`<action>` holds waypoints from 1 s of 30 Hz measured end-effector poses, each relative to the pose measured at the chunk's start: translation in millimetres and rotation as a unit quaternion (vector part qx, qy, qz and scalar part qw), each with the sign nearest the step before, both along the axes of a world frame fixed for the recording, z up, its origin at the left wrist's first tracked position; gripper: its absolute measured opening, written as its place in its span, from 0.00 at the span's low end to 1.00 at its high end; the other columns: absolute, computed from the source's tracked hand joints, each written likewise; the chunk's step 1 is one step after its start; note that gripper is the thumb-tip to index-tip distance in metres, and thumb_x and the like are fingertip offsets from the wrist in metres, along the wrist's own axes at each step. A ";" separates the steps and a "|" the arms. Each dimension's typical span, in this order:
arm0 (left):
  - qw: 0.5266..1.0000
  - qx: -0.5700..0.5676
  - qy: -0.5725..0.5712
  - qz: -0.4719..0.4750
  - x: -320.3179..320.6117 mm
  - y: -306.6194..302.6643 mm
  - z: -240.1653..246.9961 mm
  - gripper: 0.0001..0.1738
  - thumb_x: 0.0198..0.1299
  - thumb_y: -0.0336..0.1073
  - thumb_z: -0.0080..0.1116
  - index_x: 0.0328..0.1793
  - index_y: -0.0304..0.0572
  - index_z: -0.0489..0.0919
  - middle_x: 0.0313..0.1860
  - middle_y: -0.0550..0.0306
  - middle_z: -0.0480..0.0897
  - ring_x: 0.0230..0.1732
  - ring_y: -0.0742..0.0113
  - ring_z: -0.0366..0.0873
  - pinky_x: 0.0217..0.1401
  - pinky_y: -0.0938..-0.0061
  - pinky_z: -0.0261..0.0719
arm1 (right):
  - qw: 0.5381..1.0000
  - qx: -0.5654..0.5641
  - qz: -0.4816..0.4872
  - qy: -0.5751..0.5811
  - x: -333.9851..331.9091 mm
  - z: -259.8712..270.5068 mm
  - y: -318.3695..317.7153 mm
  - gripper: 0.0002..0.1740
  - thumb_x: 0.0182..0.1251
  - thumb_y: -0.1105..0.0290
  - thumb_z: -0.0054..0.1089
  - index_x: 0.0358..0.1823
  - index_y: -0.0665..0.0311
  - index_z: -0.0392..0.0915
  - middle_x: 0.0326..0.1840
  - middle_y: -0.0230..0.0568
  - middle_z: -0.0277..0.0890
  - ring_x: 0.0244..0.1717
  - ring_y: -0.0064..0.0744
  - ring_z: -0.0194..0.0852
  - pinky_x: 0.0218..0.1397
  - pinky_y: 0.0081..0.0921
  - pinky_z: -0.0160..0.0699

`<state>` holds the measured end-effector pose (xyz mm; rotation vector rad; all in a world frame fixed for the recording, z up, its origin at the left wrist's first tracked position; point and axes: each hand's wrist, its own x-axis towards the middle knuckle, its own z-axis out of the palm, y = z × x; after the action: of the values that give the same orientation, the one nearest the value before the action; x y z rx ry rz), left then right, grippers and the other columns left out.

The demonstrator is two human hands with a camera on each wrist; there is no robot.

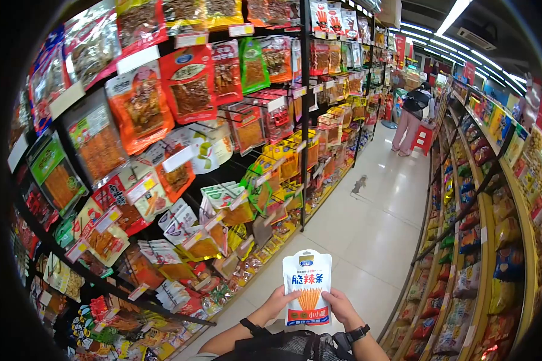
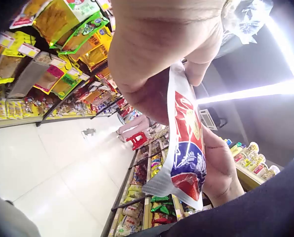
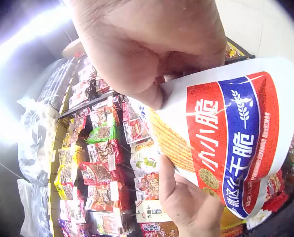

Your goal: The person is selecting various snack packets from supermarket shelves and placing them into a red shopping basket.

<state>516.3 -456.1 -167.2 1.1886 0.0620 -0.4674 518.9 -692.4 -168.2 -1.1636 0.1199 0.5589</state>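
A white snack pouch (image 1: 307, 283) with blue and red lettering and a picture of orange sticks is held upright in front of the body. My left hand (image 1: 276, 304) grips its left edge, thumb on the front. On the opposite edge, my right hand (image 1: 342, 305) pinches it the same way. The right wrist view shows the red and blue lower part of the pouch (image 3: 236, 133) close up, with the fingers behind it hidden. In the left wrist view the pouch (image 2: 186, 148) appears edge-on between both hands.
Racks of hanging snack packets (image 1: 190, 84) line the left side. Along the right runs a long shelf (image 1: 488, 204) of bagged snacks. A tiled aisle floor (image 1: 367, 222) lies between them. Farther down stands a person (image 1: 408, 117) with a dark backpack, near a red stool (image 1: 422, 139).
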 end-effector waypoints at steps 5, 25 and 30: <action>1.000 -0.013 0.017 -0.006 81.2 -54.1 -19.7 0.20 0.70 0.34 0.58 0.66 0.36 0.73 0.61 0.55 0.81 0.61 0.67 0.78 0.66 0.68 0.75 | 0.999 -0.035 -0.006 0.002 75.7 -8.9 -52.7 0.18 0.77 0.67 0.52 0.59 0.73 0.76 0.54 0.41 0.82 0.52 0.27 0.79 0.58 0.26 0.77; 0.998 -0.033 -0.019 -0.043 462.8 -233.5 -14.0 0.26 0.70 0.40 0.59 0.70 0.36 0.70 0.63 0.54 0.79 0.63 0.66 0.76 0.67 0.68 0.74 | 0.980 -0.091 -0.066 -0.166 446.3 15.9 -220.5 0.35 0.71 0.79 0.53 0.77 0.68 0.51 0.58 0.51 0.78 0.56 0.34 0.79 0.59 0.30 0.79; 0.999 -0.042 -0.013 -0.001 531.2 -252.7 -15.5 0.30 0.70 0.39 0.59 0.73 0.37 0.66 0.65 0.53 0.77 0.65 0.65 0.75 0.69 0.67 0.72 | 0.963 -0.090 -0.016 -0.255 547.4 17.5 -238.5 0.47 0.68 0.82 0.54 0.82 0.63 0.34 0.66 0.55 0.70 0.63 0.38 0.74 0.66 0.33 0.73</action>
<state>1047.5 -708.8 -182.7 1.1118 0.0192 -0.4528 1066.4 -930.9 -150.7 -1.4470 -0.2584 0.2083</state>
